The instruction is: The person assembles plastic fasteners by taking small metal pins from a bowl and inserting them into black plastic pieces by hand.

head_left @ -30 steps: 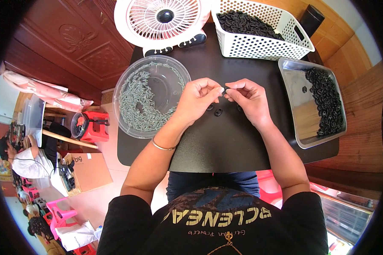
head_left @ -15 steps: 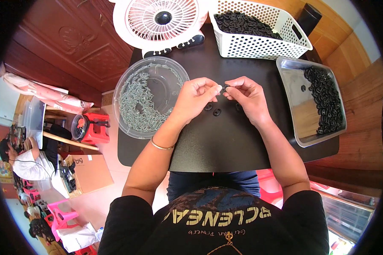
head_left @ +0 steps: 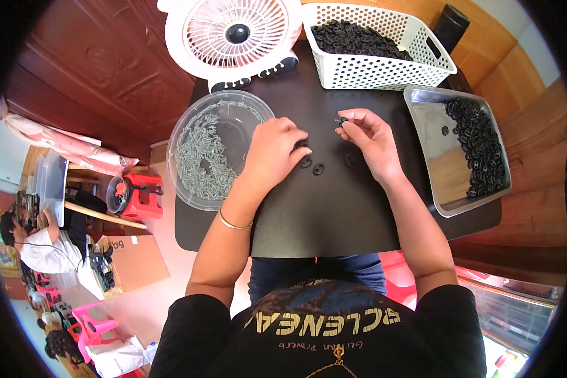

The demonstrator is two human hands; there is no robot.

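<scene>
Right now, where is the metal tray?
In the head view the metal tray sits at the table's right edge, right of the right hand and just below the white basket, with black rings piled along its right side.

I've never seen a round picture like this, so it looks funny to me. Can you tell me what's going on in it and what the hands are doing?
A small camera worn on a person's head looks straight down, and its wide lens bends everything round. Below are that person's own two hands over a black table. The right hand pinches a tiny black part in its fingertips. The left hand rests on the table beside some loose black rings. Around them are a clear round bowl of small pale pieces, a white basket and a metal tray with more black rings, and a white fan.
</scene>
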